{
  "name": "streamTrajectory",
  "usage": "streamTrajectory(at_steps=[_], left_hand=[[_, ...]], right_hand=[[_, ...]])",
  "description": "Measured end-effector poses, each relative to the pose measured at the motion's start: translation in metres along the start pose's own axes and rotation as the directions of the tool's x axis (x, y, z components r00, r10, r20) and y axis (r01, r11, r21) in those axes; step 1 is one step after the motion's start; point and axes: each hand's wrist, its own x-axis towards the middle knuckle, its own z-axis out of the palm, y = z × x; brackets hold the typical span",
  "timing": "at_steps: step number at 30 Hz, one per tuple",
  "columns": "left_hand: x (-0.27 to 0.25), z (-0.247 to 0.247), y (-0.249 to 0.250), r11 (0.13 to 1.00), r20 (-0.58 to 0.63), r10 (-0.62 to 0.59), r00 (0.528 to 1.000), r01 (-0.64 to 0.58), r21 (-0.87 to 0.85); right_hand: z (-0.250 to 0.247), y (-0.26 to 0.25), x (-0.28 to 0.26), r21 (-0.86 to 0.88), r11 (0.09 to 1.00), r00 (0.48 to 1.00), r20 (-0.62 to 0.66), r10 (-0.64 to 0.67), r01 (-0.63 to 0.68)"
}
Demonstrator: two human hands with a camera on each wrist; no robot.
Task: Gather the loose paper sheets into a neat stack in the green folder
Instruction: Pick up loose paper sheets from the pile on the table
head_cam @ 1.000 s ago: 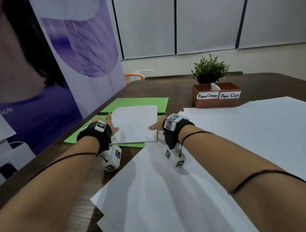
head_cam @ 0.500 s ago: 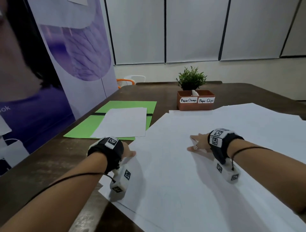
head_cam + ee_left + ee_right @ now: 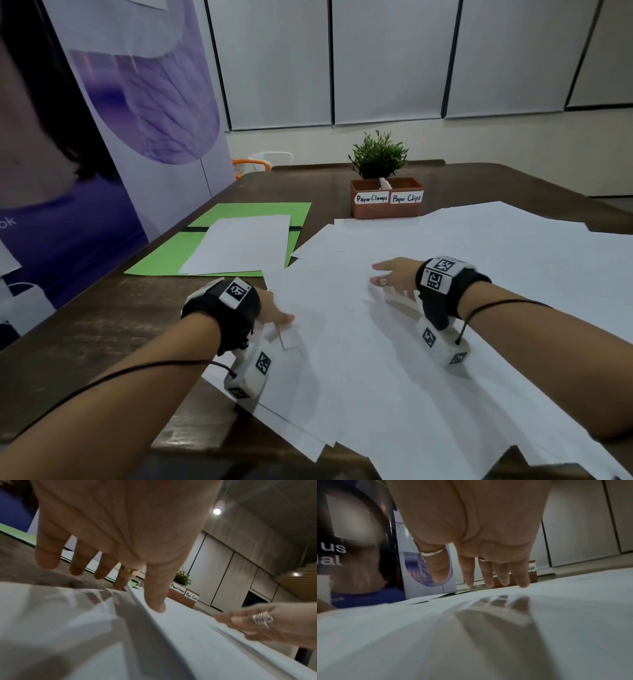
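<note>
Reaching over loose paper sheets spread across a dark wooden table — both hands low, fingers straight.

Left hand sits at the sheets' left edge, thumb pressing on top, other fingers spread beyond the edge, gripping nothing. Right hand hovers flat just above the paper, holding nothing. Far left lies the open green folder with a sheet resting on it — a labelled brown box stands beyond.

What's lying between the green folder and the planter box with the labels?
Head view: bare brown table separates green folder from planter box.
</note>
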Motion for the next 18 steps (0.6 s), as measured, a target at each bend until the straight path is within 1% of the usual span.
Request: streamTrajectory(at_steps=[2, 4, 6, 8, 9, 10, 11, 12, 15, 18], left_hand=[[-0.003, -0.005, 0.006, 0.998, -0.081, 0.009, 0.997, -0.015, -0.062], [0.001, -0.011, 0.009, 0.984, -0.172, 0.01, 0.985, -0.04, -0.173], [0.009, -0.015, 0.012, 0.947, -0.238, -0.023, 0.971, -0.056, -0.318], [0.016, -0.016, 0.016, 0.872, -0.228, -0.059, 0.972, -0.061, -0.485], [0.018, -0.015, 0.019, 0.834, -0.194, -0.074, 0.978, -0.046, -0.549], [0.017, -0.015, 0.022, 0.813, -0.17, -0.068, 0.983, -0.045, -0.58], [0.017, -0.015, 0.024, 0.819, -0.139, -0.061, 0.988, -0.03, -0.573], [0.018, -0.013, 0.026, 0.825, -0.134, -0.048, 0.99, -0.036, -0.564], [0.026, -0.012, 0.024, 0.823, -0.158, -0.033, 0.987, -0.063, -0.565], [0.038, -0.016, 0.019, 0.797, -0.192, 0.031, 0.981, -0.14, -0.588]], right_hand=[[-0.003, 0.014, -0.007, -0.144, 0.986, 0.996, 0.027, 0.088, -0.083], [-0.006, 0.029, -0.01, -0.288, 0.949, 0.985, 0.072, 0.159, -0.132], [-0.003, 0.041, -0.011, -0.356, 0.918, 0.972, 0.084, 0.218, -0.175], [0.001, 0.045, -0.011, -0.384, 0.905, 0.97, 0.08, 0.231, -0.184], [0.003, 0.045, -0.01, -0.399, 0.897, 0.969, 0.073, 0.237, -0.189], [0.003, 0.045, -0.01, -0.414, 0.891, 0.971, 0.063, 0.23, -0.184], [0.003, 0.044, -0.011, -0.43, 0.886, 0.974, 0.059, 0.221, -0.175], [0.004, 0.046, -0.01, -0.437, 0.885, 0.976, 0.061, 0.207, -0.161], [0.006, 0.05, -0.006, -0.438, 0.885, 0.979, 0.049, 0.199, -0.158], [0.002, 0.05, 0.005, -0.412, 0.894, 0.974, 0.055, 0.218, -0.176]])
